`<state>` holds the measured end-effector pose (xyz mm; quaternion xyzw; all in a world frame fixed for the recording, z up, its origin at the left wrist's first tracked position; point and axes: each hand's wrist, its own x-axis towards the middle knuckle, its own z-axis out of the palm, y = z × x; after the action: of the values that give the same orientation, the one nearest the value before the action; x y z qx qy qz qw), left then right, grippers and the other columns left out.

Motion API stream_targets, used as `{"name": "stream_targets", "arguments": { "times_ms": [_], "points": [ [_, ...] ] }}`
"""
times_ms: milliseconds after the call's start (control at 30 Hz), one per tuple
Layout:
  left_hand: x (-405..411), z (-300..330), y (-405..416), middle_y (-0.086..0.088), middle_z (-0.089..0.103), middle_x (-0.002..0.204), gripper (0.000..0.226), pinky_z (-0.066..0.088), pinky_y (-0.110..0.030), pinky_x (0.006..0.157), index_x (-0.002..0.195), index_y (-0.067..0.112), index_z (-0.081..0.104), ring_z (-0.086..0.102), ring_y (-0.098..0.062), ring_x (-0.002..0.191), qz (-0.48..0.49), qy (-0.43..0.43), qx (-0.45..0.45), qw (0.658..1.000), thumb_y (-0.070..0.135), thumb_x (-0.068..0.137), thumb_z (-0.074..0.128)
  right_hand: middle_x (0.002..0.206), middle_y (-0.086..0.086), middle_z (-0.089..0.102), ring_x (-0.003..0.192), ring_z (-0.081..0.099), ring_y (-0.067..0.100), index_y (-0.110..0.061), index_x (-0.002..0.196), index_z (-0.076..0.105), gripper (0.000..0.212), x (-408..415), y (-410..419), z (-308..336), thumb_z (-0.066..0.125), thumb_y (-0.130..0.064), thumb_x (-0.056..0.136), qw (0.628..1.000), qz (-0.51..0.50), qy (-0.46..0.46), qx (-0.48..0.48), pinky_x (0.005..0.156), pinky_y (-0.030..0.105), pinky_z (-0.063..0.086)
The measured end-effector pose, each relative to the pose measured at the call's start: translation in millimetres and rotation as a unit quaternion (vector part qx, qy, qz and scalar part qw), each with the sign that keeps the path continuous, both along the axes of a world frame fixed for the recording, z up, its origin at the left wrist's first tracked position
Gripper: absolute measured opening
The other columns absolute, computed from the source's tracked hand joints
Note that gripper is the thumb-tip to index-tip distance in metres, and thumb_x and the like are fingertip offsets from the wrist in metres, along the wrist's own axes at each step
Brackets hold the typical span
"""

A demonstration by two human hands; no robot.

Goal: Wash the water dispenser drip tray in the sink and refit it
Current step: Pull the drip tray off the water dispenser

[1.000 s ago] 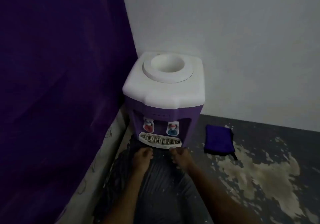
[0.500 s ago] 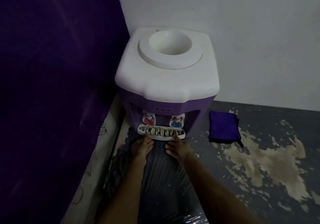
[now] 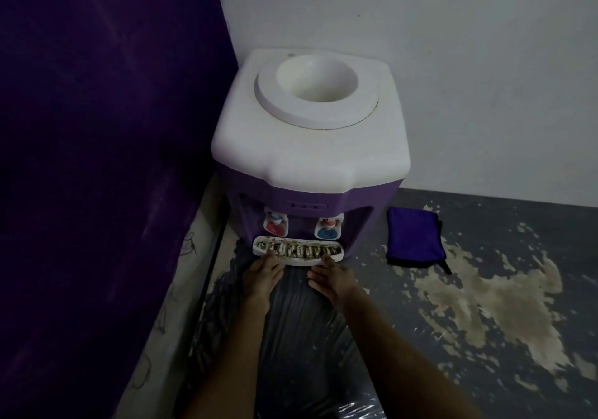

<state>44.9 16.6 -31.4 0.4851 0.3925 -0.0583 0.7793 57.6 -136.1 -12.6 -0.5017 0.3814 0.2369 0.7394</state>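
The drip tray (image 3: 297,251) remains seated at the water dispenser (image 3: 310,159) base, at 12 o'clock from both hands. Since the earlier frame, the left hand (image 3: 260,274) and right hand (image 3: 333,278) have advanced; fingers extended, now touching the tray's front rim, not gripping. A purple cloth (image 3: 414,240) lies at 3 o'clock.

no readable text, label, brand or number anywhere, none on the white-topped purple plastic water dispenser (image 3: 310,146), none on the folded purple cloth (image 3: 414,237)
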Motion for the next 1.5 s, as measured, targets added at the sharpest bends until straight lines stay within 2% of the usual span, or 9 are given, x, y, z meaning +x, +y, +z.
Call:
{"name": "stream_targets", "arguments": {
  "times_ms": [300,467,800,933,1067,1200,1267,1367,1500],
  "points": [
    [-15,9,4,-0.011,0.068,0.107,0.039,0.051,-0.032,0.090,0.122,0.002,0.059,0.067,-0.020,0.097,-0.013,-0.026,0.012,1.000,0.030,0.094,0.059,0.102,0.017,0.068,0.095,0.069,0.029,-0.004,0.095,0.061,0.024,-13,-4,14,0.059,-0.027,0.099,1.000,0.017,-0.018,0.002,0.074,0.037,0.058],
    [-34,25,1,-0.017,0.066,0.112,0.037,0.051,-0.032,0.091,0.120,-0.002,0.058,0.066,-0.025,0.101,0.004,-0.036,0.010,0.999,0.026,0.095,0.058,0.104,0.019,0.068,0.099,0.068,0.031,0.000,0.103,0.061,0.029,-25,-6,18,0.059,-0.029,0.099,0.999,0.027,-0.044,-0.004,0.079,0.040,0.058],
    [-84,58,-17,-0.010,0.066,0.103,0.027,0.050,-0.033,0.093,0.114,0.007,0.057,0.065,-0.021,0.098,0.052,-0.064,0.016,0.996,0.026,0.096,0.056,0.104,0.019,0.069,0.101,0.069,0.032,-0.002,0.102,0.063,0.028,-51,-27,40,0.061,-0.029,0.097,0.989,0.105,-0.102,0.005,0.084,0.042,0.058],
    [-110,69,-37,-0.010,0.067,0.102,0.018,0.050,-0.033,0.092,0.100,0.006,0.062,0.066,-0.019,0.095,0.113,-0.067,0.009,0.991,0.023,0.096,0.057,0.104,0.020,0.069,0.100,0.070,0.031,-0.001,0.105,0.062,0.028,-60,-38,48,0.062,-0.028,0.097,0.982,0.145,-0.121,0.007,0.085,0.042,0.058],
    [-139,72,-51,-0.009,0.069,0.103,0.021,0.052,-0.032,0.087,0.106,0.006,0.062,0.067,-0.020,0.098,0.171,-0.072,0.014,0.982,0.024,0.094,0.059,0.104,0.020,0.070,0.098,0.071,0.030,-0.001,0.106,0.061,0.027,-74,-46,52,0.061,-0.027,0.098,0.972,0.194,-0.131,0.013,0.084,0.040,0.058],
    [-179,77,-58,-0.010,0.070,0.104,0.018,0.053,-0.030,0.085,0.100,0.009,0.064,0.067,-0.020,0.099,0.233,-0.084,0.020,0.969,0.025,0.094,0.059,0.100,0.019,0.071,0.095,0.072,0.031,-0.002,0.103,0.063,0.024,-92,-41,60,0.060,-0.025,0.098,0.956,0.253,-0.147,0.015,0.081,0.039,0.059],
    [-196,81,-58,-0.011,0.071,0.105,0.023,0.054,-0.029,0.083,0.106,0.006,0.063,0.068,-0.021,0.099,0.259,-0.087,0.023,0.962,0.025,0.094,0.060,0.100,0.022,0.071,0.091,0.072,0.031,-0.001,0.104,0.063,0.026,-101,-33,61,0.061,-0.025,0.098,0.951,0.271,-0.151,0.015,0.077,0.038,0.060],
    [-230,86,-50,-0.011,0.070,0.106,0.026,0.054,-0.028,0.080,0.112,0.006,0.061,0.068,-0.020,0.097,0.319,-0.089,0.032,0.943,0.025,0.094,0.060,0.101,0.024,0.072,0.085,0.073,0.030,0.001,0.108,0.062,0.030,-123,-14,65,0.064,-0.026,0.096,0.937,0.314,-0.150,0.020,0.070,0.036,0.062],
    [-278,94,-40,-0.016,0.068,0.106,0.029,0.056,-0.030,0.081,0.113,0.003,0.060,0.068,-0.023,0.093,0.387,-0.090,0.050,0.916,0.025,0.093,0.061,0.099,0.023,0.072,0.088,0.074,0.030,0.001,0.112,0.062,0.033,-160,13,74,0.065,-0.027,0.095,0.916,0.366,-0.162,0.030,0.072,0.037,0.061]
  ]
}}
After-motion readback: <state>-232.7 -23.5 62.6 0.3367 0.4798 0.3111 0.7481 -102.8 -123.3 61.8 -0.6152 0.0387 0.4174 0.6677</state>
